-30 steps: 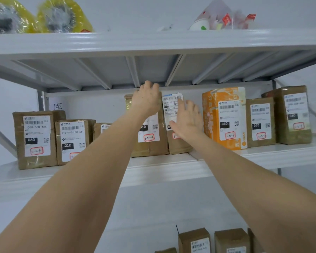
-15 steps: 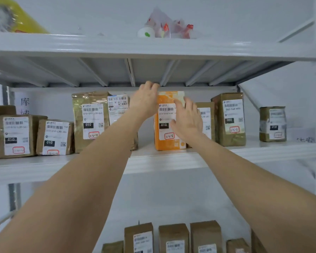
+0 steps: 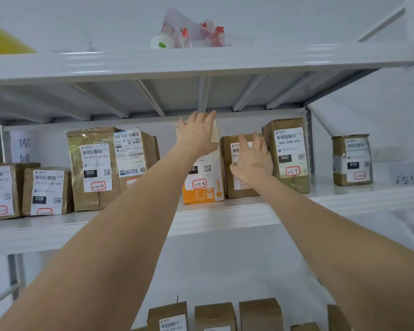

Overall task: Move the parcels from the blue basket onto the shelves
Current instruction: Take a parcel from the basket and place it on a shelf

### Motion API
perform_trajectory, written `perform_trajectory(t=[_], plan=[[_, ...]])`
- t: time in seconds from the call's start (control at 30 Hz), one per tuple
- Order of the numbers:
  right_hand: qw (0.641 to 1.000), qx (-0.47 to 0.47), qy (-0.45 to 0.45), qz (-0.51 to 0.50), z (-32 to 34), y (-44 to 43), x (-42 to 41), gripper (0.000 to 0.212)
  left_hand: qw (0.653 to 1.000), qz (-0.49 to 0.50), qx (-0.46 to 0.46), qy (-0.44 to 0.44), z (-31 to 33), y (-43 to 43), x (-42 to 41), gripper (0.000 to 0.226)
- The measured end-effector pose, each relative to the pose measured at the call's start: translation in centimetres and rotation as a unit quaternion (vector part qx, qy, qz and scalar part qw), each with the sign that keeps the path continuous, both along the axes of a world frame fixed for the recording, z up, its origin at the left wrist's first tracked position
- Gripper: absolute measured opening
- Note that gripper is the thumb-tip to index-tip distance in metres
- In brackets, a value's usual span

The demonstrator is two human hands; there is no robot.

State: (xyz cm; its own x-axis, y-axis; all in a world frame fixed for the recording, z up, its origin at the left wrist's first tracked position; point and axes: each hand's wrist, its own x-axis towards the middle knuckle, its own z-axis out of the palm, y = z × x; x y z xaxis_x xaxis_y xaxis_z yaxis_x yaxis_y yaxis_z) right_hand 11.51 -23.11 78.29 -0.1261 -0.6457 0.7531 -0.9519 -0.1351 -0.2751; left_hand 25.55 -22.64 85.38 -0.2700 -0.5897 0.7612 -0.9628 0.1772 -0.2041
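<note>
Several labelled parcels stand upright on the white middle shelf (image 3: 237,211). My left hand (image 3: 197,134) lies with straight fingers against the top of the orange parcel (image 3: 202,189). My right hand (image 3: 252,160) lies flat, fingers spread, on the face of the small brown parcel (image 3: 227,163) just right of it. A taller brown parcel (image 3: 288,154) marked 060 stands next to that one. The blue basket is out of view.
Brown parcels (image 3: 93,168) fill the shelf's left part, and a lone small parcel (image 3: 351,160) stands at the far right. The upper shelf (image 3: 201,60) holds a clear bag of small items (image 3: 191,34). More boxes (image 3: 214,316) sit on the shelf below.
The view has swung right along the shelf. My hands went from the brown parcels at the left to the orange parcel and the small brown one beside it.
</note>
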Motion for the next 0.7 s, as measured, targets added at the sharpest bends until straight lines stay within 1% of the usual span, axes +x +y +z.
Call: perform_trajectory(t=[0.1, 0.2, 0.33, 0.47, 0.57, 0.7], plan=[[1.000, -0.017, 0.003, -0.014, 1.1, -1.3, -0.7, 0.084, 1.000, 0.006, 0.002, -0.007, 0.6, -1.3, -1.1, 0.089], [1.000, -0.020, 0.007, -0.016, 1.7, -2.7, -0.6, 0.084, 0.998, 0.051, 0.016, -0.030, 0.5, -2.4, -1.6, 0.085], [0.999, -0.040, 0.026, -0.021, 2.3, -4.3, 0.1, 0.083, 0.997, 0.073, 0.023, -0.010, 0.5, -3.4, -0.6, 0.078], [0.999, -0.029, 0.021, -0.037, 2.3, -5.4, 0.6, 0.076, 0.996, 0.084, 0.028, -0.008, 0.6, -4.1, 1.2, 0.078], [0.999, -0.028, 0.009, -0.021, 2.3, -5.9, 1.1, 0.071, 0.996, 0.084, 0.028, -0.005, 0.6, -4.3, 2.1, 0.077], [0.999, -0.030, -0.010, 0.027, 2.8, -5.9, 2.3, 0.063, 0.996, 0.088, 0.027, -0.003, 0.5, -4.5, 2.7, 0.072]])
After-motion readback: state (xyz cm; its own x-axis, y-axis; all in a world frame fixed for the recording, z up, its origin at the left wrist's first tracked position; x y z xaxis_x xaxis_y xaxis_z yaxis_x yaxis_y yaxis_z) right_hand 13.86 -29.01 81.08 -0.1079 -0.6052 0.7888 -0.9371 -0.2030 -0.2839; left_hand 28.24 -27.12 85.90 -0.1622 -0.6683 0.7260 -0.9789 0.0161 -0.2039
